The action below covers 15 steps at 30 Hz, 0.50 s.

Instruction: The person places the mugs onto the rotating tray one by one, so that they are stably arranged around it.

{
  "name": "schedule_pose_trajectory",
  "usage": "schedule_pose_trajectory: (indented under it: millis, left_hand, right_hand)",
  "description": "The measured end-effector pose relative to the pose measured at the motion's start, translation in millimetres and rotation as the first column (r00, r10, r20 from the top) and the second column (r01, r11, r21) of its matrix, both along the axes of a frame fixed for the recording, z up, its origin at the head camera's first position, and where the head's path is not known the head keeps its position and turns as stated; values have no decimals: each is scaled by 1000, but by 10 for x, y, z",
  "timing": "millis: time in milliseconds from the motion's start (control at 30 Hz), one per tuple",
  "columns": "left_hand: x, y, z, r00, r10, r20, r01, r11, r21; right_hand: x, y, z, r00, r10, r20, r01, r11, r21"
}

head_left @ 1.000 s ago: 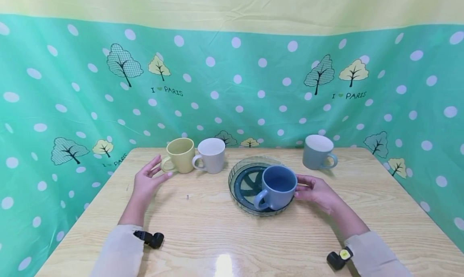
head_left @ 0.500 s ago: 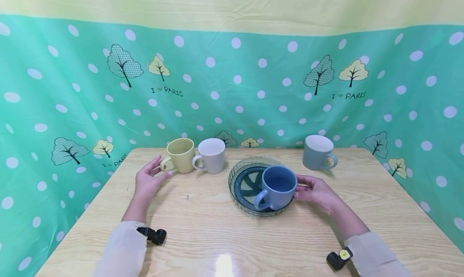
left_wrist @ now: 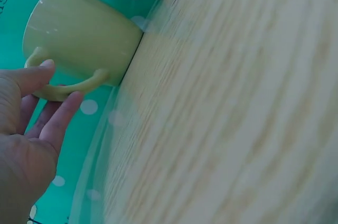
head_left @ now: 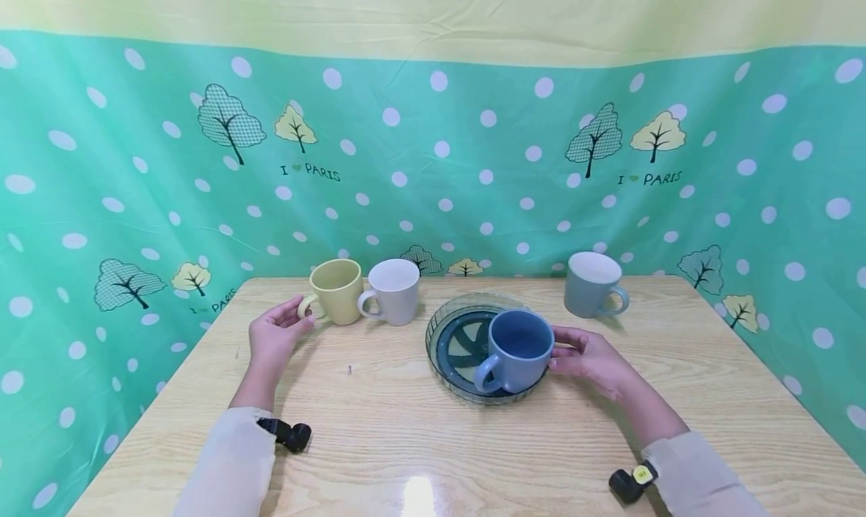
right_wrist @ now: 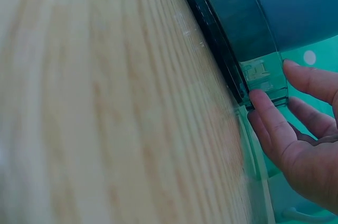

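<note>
On the table's far left stands a pale yellow mug (head_left: 336, 293), its handle toward my left hand (head_left: 274, 340). In the left wrist view the thumb lies on the mug's handle (left_wrist: 68, 91) and the fingers curl behind it, pinching it. A round see-through green tray (head_left: 443, 367) sits right of the middle with a blue mug (head_left: 519, 352) upright in it. My right hand (head_left: 595, 363) is at the tray's right side. In the right wrist view its relaxed, nearly straight fingers touch the tray's wall (right_wrist: 259, 73), the thumb near its rim.
Close to the yellow mug's right is a white mug (head_left: 395, 291), handle to the left. A grey-blue mug (head_left: 591, 285) with a white inside stands at the back right. The wooden table (head_left: 379, 427) ends at a green dotted curtain (head_left: 440, 179).
My left hand has shifted slightly, and its thumb has closed onto the yellow mug's handle. The right hand, the tray and the blue mug stay where they were.
</note>
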<state>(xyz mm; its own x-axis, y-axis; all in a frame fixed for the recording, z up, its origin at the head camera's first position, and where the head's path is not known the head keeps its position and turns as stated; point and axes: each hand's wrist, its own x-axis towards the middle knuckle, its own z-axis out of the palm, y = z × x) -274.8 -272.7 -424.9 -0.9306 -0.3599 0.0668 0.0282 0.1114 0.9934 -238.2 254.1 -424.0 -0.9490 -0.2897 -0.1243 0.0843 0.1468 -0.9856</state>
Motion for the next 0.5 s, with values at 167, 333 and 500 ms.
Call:
schedule_pose_trajectory:
  millis: [167,333,500]
  left_hand:
    - [-32,-12,-19,1000,5,-21,-6,1000,-19]
    - [-42,-29,-28,1000,-7,-26,6,999,-40]
    - [-38,-32,-29,1000,-3,-18,2,998,-64]
  right_hand:
    - [-13,6,1,1000,-1,-1,1,1000,5]
    - [-31,12,-25,1000,7,2,-7,1000,-20]
    - [-30,3,-27,1000,12,6,-12,1000,-24]
